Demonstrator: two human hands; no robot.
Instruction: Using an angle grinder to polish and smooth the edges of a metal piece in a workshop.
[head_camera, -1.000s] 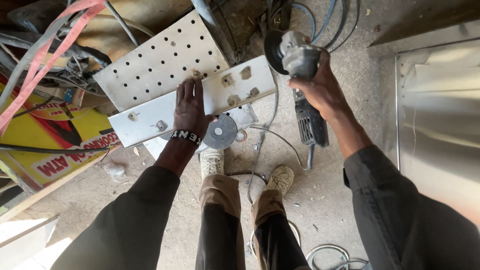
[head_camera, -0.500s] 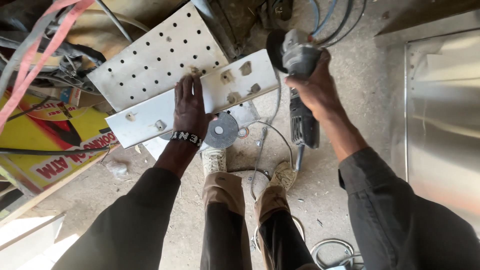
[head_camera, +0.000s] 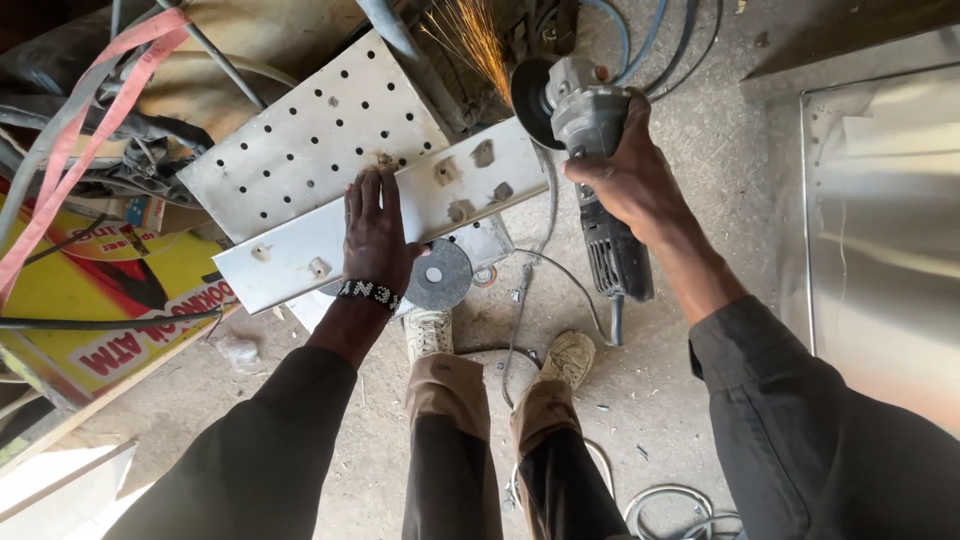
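A big yellow sign board (head_camera: 110, 300) with red and black shapes and a white band of lettering lies flat at the left edge, half under cables and a pink strap (head_camera: 75, 130). At the far right stands a shiny sheet-metal panel (head_camera: 880, 230), smooth and reflective. Between them the ground is a gritty concrete floor (head_camera: 700, 200), dusty and littered with loops of cable.

A pale perforated metal sheet (head_camera: 300, 140), dotted with rows of round holes, lies tilted at upper centre. Across its lower edge rests a long flat metal strip (head_camera: 300, 255), off-white, with small raised tabs along it.

The left hand (head_camera: 378, 235) lies palm down on the strip, fingers spread flat and pressing, grasping nothing; a black-and-white beaded bracelet circles the wrist. The right hand (head_camera: 620, 175) has its fingers clenched around the grey body of an angle grinder (head_camera: 590, 170), whose dark disc meets the strip's right end, throwing orange sparks (head_camera: 470, 40) up and away.

A loose grey grinding disc (head_camera: 437, 275) lies on the floor just below the strip, beside the left wrist. Two worn pale shoes (head_camera: 570, 355) stand below it.
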